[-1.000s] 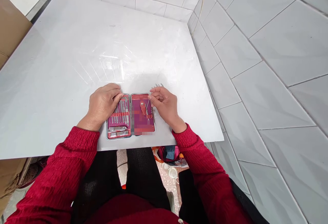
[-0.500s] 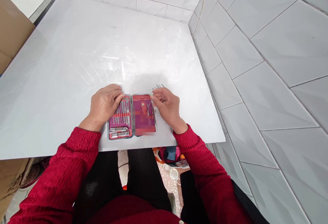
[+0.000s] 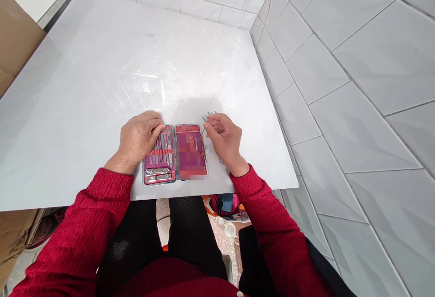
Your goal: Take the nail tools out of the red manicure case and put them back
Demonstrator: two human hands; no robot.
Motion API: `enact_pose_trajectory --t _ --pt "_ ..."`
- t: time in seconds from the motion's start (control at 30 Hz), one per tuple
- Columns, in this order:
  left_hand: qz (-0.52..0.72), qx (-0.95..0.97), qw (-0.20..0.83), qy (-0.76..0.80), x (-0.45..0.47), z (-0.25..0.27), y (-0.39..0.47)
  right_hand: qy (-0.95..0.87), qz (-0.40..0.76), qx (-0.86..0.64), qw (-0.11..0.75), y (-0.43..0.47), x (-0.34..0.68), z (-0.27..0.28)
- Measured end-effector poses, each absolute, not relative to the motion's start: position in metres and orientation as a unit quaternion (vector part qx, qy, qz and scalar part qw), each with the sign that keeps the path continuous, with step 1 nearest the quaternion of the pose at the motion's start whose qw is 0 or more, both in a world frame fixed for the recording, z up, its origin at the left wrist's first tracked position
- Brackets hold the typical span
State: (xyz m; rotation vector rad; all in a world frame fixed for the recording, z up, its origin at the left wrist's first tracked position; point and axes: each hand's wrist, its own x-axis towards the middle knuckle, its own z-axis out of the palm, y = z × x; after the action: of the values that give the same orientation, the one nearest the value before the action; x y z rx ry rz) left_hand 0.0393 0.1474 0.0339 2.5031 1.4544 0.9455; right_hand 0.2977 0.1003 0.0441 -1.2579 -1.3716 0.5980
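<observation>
I have the right hand [image 3: 224,136] pinching a slender metal tool [image 3: 202,133] between thumb and fingertips, its lower end slanting down towards the right edge of an open manicure case [image 3: 190,163]. Just beyond those fingers I see a few pointed metal tips [image 3: 211,113], though I cannot tell what they belong to. The left hand [image 3: 139,138] grasps the case at its far left corner, thumb over the top edge and fingers curled. The case lies spread flat near the front edge of a white tabletop [image 3: 102,61], between the two hands. In its left half, a row of slim tools [image 3: 165,144] stands under a red band [image 3: 159,152], and two nail clippers [image 3: 158,174] lie crosswise below them. Blocky blurring hides much of the purple right half from me. Farther out, red sleeves [image 3: 108,197] cover both forearms, a bag [image 3: 226,203] rests on the floor [image 3: 217,233] under the table, a cardboard box [image 3: 16,30] stands at the far left, and pale tiled walls [image 3: 353,125] close in the right side and back, with a thin cord [image 3: 268,11] hanging in the corner.
</observation>
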Motion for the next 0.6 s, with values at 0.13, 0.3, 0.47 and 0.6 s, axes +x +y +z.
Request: enact_pose_trajectory --t 0.13,0.3,0.47,0.6 --pt "0.312 0.819 0.053 0.479 0.0398 0.0349 0.1466 -0.595 0.254 -0.535 0.543 0.0993 0.2963 0.0429" --pt "0.313 0.818 0.056 0.479 0.0396 0.0352 0.1463 -0.592 0.268 -0.535 0.540 0.0986 0.2946 0.0440" --pt "0.315 0.820 0.051 0.476 0.0393 0.0347 0.1468 -0.591 0.271 -0.523 0.552 0.0979 0.2926 0.0442" --pt "0.319 0.818 0.057 0.475 0.0397 0.0358 0.1465 -0.592 0.270 -0.517 0.556 0.0972 0.2919 0.0444"
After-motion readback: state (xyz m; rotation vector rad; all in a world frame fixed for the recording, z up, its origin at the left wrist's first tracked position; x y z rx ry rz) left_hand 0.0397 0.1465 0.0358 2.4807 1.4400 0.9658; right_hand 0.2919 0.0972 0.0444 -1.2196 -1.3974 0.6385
